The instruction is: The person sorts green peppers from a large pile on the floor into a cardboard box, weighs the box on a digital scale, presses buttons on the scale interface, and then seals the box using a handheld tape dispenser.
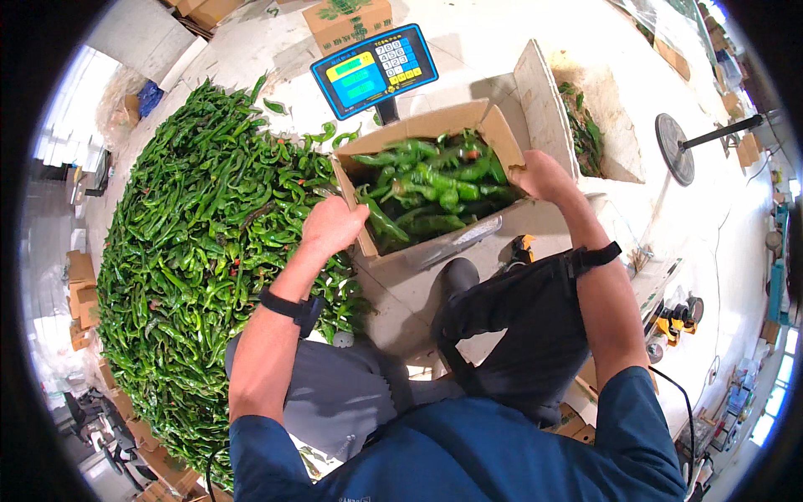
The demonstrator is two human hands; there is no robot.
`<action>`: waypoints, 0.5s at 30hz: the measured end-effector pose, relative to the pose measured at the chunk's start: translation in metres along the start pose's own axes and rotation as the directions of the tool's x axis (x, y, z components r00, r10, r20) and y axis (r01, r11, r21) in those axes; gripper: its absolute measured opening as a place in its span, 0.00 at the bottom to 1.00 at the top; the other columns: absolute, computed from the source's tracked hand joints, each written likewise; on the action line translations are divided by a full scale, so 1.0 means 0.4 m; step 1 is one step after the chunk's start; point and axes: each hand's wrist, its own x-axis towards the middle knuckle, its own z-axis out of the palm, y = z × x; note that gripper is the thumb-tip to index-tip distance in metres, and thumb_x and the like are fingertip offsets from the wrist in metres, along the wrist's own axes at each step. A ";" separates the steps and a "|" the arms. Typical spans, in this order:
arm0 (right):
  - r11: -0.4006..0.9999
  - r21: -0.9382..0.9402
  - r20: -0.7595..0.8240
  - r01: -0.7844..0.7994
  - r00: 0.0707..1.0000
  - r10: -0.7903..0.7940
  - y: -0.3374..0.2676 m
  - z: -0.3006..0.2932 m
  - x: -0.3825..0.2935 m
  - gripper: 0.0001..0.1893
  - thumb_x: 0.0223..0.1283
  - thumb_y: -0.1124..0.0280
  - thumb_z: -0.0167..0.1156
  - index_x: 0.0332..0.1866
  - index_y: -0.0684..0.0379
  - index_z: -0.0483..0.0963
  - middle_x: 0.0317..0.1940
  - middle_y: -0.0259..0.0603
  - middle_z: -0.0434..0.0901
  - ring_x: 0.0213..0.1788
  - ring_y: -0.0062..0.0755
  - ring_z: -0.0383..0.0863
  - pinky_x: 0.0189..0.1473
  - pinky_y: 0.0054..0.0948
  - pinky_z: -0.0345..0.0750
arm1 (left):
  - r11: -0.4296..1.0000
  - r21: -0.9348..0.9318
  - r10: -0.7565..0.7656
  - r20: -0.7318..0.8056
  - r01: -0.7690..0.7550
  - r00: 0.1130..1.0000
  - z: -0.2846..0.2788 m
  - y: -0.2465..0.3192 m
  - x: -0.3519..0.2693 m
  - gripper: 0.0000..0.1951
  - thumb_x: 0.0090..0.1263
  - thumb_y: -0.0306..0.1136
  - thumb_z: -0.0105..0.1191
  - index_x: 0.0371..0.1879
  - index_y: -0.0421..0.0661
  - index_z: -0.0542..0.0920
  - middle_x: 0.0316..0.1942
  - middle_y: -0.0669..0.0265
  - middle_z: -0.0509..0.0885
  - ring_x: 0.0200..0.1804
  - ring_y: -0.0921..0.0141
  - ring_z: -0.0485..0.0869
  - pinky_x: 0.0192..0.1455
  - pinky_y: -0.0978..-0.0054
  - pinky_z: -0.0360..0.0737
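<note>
An open cardboard box point(376, 251) full of long green peppers point(433, 182) sits on a scale's platform point(467, 237) in front of me. My left hand point(335, 223) grips the box's left side at the rim. At the opposite side, my right hand point(544, 176) is closed on the upper edge. Behind the box stands the scale's display and keypad point(376, 70), lit up. A large heap of green peppers point(219, 251) covers the floor to the left, some with red patches, and reaches close to my left forearm and leg.
To the right of the box stands a white foam container point(546, 106) with peppers and leaves inside. A closed printed carton point(351, 25) is behind the display. Yellow-and-black tape dispensers point(677, 323) lie at the right, another point(522, 248) near my foot. A round-based metal stand point(674, 149) is farther right.
</note>
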 end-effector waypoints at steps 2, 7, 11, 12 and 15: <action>1.000 0.010 0.031 -0.029 0.999 0.028 -0.020 0.001 0.005 0.17 0.55 0.64 0.55 0.40 0.70 0.78 0.37 0.66 0.80 0.46 0.63 0.79 0.52 0.47 0.75 | 0.997 0.079 0.033 -0.102 -0.025 0.994 0.005 -0.020 0.025 0.24 0.62 0.47 0.46 0.30 0.34 0.83 0.35 0.42 0.84 0.42 0.48 0.84 0.49 0.55 0.79; 1.000 -0.003 -0.077 0.006 0.997 -0.006 -0.026 -0.026 -0.023 0.17 0.51 0.66 0.53 0.33 0.72 0.79 0.32 0.67 0.79 0.41 0.63 0.80 0.49 0.48 0.76 | 0.988 0.067 0.147 -0.189 -0.136 0.971 -0.041 -0.008 -0.019 0.21 0.61 0.45 0.46 0.29 0.37 0.83 0.32 0.42 0.83 0.39 0.47 0.83 0.45 0.51 0.78; 0.989 0.093 0.014 -0.112 0.994 0.112 -0.059 -0.073 -0.069 0.17 0.51 0.64 0.53 0.30 0.72 0.79 0.28 0.65 0.79 0.37 0.62 0.81 0.46 0.48 0.76 | 0.983 0.099 0.177 -0.283 -0.155 0.943 -0.063 0.028 -0.082 0.20 0.61 0.44 0.47 0.25 0.37 0.81 0.28 0.46 0.83 0.35 0.47 0.82 0.42 0.52 0.78; 1.000 0.014 -0.035 -0.008 0.999 0.009 -0.035 -0.045 -0.065 0.18 0.50 0.64 0.54 0.29 0.72 0.78 0.24 0.64 0.78 0.34 0.61 0.81 0.44 0.48 0.78 | 0.991 0.085 0.125 -0.287 -0.105 0.950 -0.042 0.026 -0.080 0.20 0.61 0.45 0.47 0.25 0.37 0.81 0.27 0.46 0.83 0.34 0.47 0.82 0.42 0.52 0.78; 0.950 0.301 0.356 -0.089 0.934 -0.025 -0.016 0.010 -0.044 0.16 0.54 0.64 0.56 0.30 0.73 0.76 0.18 0.59 0.77 0.21 0.49 0.81 0.28 0.41 0.77 | 0.981 0.196 0.012 -0.151 0.018 0.988 0.018 -0.010 -0.059 0.22 0.61 0.48 0.47 0.27 0.38 0.83 0.29 0.44 0.83 0.36 0.47 0.83 0.43 0.53 0.79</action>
